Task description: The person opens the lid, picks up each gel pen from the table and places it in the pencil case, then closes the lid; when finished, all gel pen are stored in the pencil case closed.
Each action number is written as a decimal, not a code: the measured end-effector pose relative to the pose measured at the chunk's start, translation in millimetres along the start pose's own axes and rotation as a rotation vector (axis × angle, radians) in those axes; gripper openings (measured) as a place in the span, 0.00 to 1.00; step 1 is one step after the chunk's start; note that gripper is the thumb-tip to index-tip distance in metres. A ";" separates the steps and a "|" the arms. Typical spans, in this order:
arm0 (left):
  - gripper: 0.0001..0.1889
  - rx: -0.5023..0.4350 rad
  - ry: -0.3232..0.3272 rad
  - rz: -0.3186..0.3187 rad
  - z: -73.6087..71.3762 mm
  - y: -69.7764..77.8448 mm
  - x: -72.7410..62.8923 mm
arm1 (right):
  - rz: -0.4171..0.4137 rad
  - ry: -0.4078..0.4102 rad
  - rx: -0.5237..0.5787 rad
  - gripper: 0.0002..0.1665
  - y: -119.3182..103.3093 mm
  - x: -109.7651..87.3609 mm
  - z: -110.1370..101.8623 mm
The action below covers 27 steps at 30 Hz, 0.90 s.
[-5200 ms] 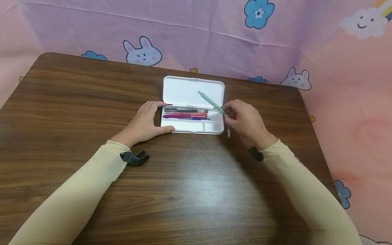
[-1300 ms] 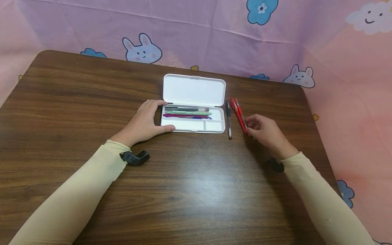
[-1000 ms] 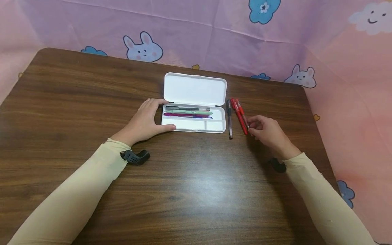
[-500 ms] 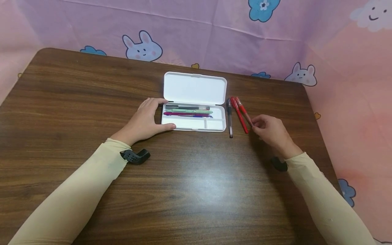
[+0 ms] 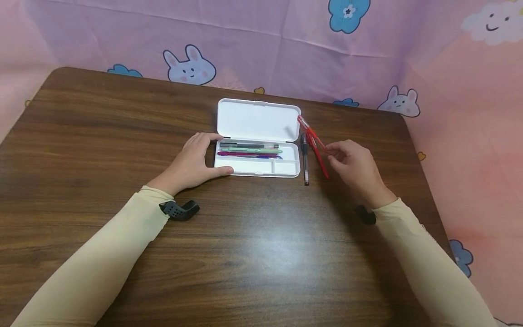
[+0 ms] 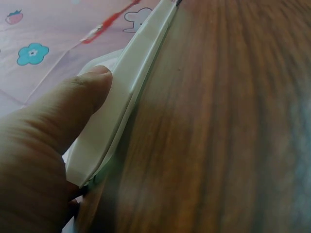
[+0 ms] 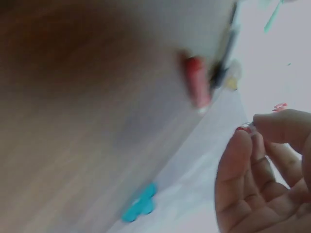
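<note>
A white pencil case (image 5: 253, 168) lies with its lid up on the table, several pens in its rear compartment, among them a green pen (image 5: 250, 150) and a magenta pen (image 5: 241, 154). My left hand (image 5: 193, 161) grips the case's left end; its thumb (image 6: 90, 94) presses the front wall in the left wrist view. Between thumb and fingertips, my right hand (image 5: 354, 169) pinches one end of a red pen (image 5: 311, 131), raised and pointing toward the lid. Below it another red pen (image 5: 320, 160) rests on the table, beside a black pen (image 5: 305, 159).
The brown wooden table (image 5: 229, 254) reaches back to a pink and purple patterned cloth (image 5: 253, 45). The front of the case holds two shallow white compartments, split by a divider (image 5: 272, 168).
The green pen has gone from my right hand into the case. My right hand has since taken a red pen by its near end and lifted it, swinging it leftward. My left hand stays put.
</note>
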<state>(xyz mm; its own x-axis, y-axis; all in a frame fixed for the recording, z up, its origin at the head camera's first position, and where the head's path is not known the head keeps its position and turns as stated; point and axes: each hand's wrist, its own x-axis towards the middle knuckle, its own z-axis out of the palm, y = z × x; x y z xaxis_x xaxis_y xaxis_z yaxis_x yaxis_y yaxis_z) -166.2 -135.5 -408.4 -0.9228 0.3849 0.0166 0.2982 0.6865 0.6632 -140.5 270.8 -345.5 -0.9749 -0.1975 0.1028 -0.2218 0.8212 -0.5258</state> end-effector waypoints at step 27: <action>0.47 -0.028 0.003 0.004 -1.0 0.4 -2.6 | -0.335 -0.207 -0.302 0.12 -82.6 73.6 65.1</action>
<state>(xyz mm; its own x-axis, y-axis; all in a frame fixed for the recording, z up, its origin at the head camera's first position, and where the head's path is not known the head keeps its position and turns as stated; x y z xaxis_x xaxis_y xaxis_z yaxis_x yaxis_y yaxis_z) -164.0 -136.8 -407.5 -0.9224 0.3856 0.0220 0.2952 0.6674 0.6837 -192.6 153.6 -349.5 -0.8316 -0.5540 0.0381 -0.5477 0.8070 -0.2210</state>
